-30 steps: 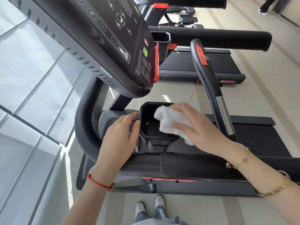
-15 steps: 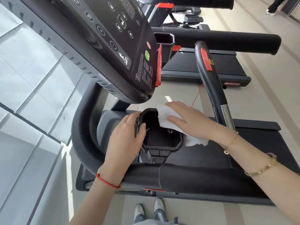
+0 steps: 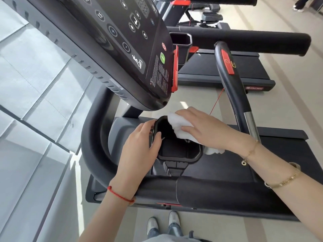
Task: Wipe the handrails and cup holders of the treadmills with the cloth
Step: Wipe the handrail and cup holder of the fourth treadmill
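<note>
A black cup holder sits below the treadmill console. My left hand grips the holder's left rim, thumb inside and fingers outside. My right hand holds a white cloth against the holder's far right rim, and a tail of cloth hangs out under the wrist. A padded black handrail runs across in front of me. A curved side handrail with a red button rises to the right.
A second treadmill stands behind, with its own handrail and cup holder. A red safety cord hangs near my right hand. Glass panels fill the left side. My shoes are on the floor below the rail.
My right hand has slid the cloth from the middle of the holder up to its far right rim. My left hand has stayed on the left rim. The camera has tilted down a little.
</note>
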Demonstrator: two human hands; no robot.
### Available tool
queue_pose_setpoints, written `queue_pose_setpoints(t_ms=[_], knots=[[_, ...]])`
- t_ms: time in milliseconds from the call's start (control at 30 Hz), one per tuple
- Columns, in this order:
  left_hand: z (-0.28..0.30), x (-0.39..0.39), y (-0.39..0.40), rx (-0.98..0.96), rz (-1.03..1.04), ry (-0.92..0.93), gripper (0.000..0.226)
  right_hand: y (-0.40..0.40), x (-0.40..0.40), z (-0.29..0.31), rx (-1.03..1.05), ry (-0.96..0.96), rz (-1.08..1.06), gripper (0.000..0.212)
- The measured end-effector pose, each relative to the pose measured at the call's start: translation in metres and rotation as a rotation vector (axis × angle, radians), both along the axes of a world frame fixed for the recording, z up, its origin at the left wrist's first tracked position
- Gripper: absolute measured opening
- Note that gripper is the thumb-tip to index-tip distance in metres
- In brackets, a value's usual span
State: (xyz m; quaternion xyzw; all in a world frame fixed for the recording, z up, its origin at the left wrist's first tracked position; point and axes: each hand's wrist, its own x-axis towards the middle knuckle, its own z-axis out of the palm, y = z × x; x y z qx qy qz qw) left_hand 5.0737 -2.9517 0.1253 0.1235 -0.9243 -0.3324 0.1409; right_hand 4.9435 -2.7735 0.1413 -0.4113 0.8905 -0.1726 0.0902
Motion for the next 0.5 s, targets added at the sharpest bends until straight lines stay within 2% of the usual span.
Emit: queue_pose_setpoints(t_ms=[200,333,500], knots=[[-0.001,0.000,-0.001,-0.010,0.001,-0.002,0.030,-0.046,-0.001,0.004,0.060,0.091,0.135,0.036],[0.000,0.000,-0.001,0.014,-0.012,-0.002,0.037,-0.019,0.011,0.001,-0.041,0.037,-0.069,0.039],[-0.002,-0.002,-0.001,0.011,-0.008,-0.008,0.037,0.002,0.048,-0.003,-0.164,-0.130,-0.306,0.050]])
